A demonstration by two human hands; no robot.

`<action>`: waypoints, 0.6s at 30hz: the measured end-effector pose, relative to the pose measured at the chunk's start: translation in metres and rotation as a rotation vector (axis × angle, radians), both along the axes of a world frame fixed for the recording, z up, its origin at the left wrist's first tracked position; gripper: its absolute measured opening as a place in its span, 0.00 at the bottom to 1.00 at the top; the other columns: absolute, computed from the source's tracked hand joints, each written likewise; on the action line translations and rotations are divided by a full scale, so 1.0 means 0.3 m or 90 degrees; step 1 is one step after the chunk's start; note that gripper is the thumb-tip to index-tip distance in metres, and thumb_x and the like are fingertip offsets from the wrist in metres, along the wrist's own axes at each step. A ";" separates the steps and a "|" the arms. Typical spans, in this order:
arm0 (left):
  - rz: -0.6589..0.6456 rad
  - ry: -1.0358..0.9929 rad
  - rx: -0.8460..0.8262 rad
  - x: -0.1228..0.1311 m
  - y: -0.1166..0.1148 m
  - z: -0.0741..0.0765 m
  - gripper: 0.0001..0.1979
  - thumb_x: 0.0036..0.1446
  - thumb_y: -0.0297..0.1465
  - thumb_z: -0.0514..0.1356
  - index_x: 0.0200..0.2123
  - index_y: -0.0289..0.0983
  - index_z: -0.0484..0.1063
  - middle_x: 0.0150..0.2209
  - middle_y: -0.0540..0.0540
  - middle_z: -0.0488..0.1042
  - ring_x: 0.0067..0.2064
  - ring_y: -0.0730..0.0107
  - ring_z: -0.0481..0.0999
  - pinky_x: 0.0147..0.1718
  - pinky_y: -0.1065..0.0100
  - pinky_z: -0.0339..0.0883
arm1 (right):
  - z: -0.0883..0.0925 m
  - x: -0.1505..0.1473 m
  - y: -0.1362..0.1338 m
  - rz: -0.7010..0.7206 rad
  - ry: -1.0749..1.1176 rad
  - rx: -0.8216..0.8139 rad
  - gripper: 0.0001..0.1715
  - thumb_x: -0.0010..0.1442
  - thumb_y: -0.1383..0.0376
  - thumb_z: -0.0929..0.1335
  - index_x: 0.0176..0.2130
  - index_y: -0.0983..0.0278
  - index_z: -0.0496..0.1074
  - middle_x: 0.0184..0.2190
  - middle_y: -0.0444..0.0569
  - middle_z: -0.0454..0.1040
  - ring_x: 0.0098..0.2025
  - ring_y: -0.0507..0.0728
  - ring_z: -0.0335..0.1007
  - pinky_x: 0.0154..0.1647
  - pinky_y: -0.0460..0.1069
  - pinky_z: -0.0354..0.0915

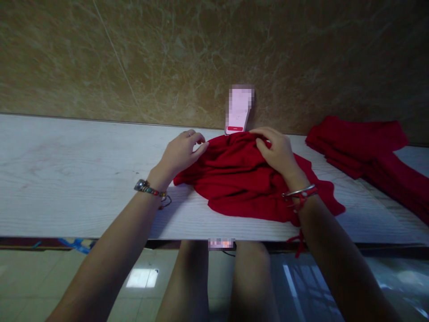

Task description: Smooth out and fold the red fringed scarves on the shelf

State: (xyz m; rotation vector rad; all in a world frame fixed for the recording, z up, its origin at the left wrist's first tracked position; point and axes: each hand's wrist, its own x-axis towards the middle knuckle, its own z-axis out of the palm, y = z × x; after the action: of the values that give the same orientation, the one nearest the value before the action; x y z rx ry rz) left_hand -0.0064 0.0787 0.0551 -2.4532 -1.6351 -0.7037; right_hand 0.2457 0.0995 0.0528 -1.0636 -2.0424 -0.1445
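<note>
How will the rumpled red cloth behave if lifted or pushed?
Likely floppy: the rumpled red cloth lies in soft, loose folds. Probably light, since its edges look thin. Pushed, it may bunch up, given those wrinkles.

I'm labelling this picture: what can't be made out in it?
All in the head view:
Phone: screen text, blurred by pixelation.
Red pile: its far end, cut off by the right edge.
Red cloth: the part under the right hand, hidden by it.
Small thing below the table: what it is, lost to pixelation.
</note>
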 end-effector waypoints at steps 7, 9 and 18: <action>-0.145 0.114 -0.040 0.024 0.024 -0.052 0.16 0.58 0.29 0.51 0.45 0.34 0.74 0.38 0.40 0.76 0.41 0.61 0.72 0.43 0.62 0.65 | -0.023 -0.032 -0.009 0.025 -0.079 -0.092 0.19 0.54 0.66 0.67 0.47 0.61 0.74 0.41 0.51 0.78 0.38 0.60 0.73 0.41 0.55 0.66; -0.153 0.123 -0.036 0.027 0.026 -0.054 0.15 0.58 0.28 0.50 0.42 0.35 0.75 0.37 0.41 0.76 0.40 0.62 0.72 0.42 0.62 0.66 | -0.032 -0.034 -0.002 0.041 -0.111 -0.108 0.15 0.54 0.66 0.67 0.42 0.61 0.76 0.40 0.50 0.79 0.39 0.60 0.73 0.42 0.55 0.66; 0.017 -0.035 0.043 -0.006 0.009 -0.002 0.15 0.58 0.29 0.49 0.41 0.35 0.74 0.39 0.41 0.73 0.42 0.58 0.71 0.43 0.58 0.63 | -0.010 -0.001 0.016 -0.158 0.051 -0.031 0.12 0.60 0.67 0.61 0.34 0.61 0.73 0.32 0.50 0.77 0.36 0.59 0.72 0.38 0.53 0.63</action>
State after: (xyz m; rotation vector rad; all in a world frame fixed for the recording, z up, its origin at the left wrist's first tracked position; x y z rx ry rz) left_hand -0.0081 0.0813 0.0545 -2.3807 -1.6324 -0.8168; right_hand 0.2455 0.1043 0.0499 -1.3303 -1.8452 -0.1774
